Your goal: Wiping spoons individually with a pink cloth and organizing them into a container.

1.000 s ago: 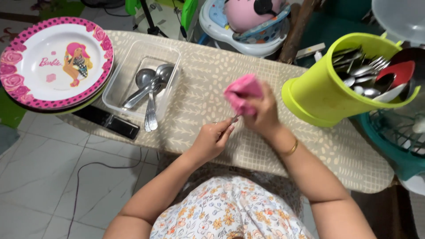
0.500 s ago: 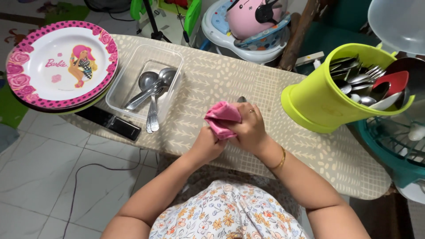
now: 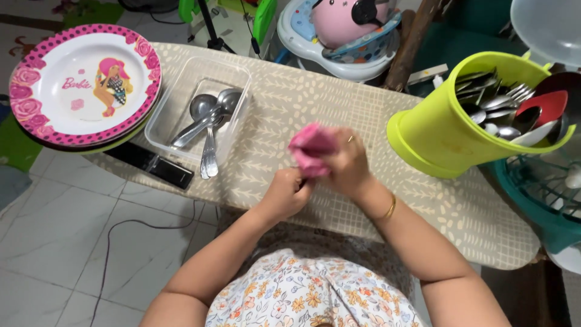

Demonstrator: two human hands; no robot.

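1. Two hands work close together over the beige patterned padded worktop (image 3: 290, 109). The right hand (image 3: 345, 166) has its fingers closed around a soft pink cloth (image 3: 310, 148), bunched into a ball.
2. The left hand (image 3: 284, 194) has its fingers curled shut on something thin that goes into the cloth. Only a tiny dark bit shows, so I cannot tell what it is. It may be the handle of a piece of cutlery.
3. Compared with a moment ago, the cloth sits a little higher and looks more bunched up. The left hand has slid back toward the body, a bit apart from the cloth. A second ago the cloth was held up higher and the left fingers pinched just under it. This looks like a rub along the thin thing, so the wiping is going on and is not finished.
4. Three or so shiny metal spoons (image 3: 209, 121) lie in a clear plastic rectangular tray (image 3: 175, 91) to the left, well apart from the hands.
5. More shiny cutlery stands in a lime green plastic tub (image 3: 436, 133) on the right.
6. One round pink-rimmed picture plate (image 3: 36, 103) rests at the far left.
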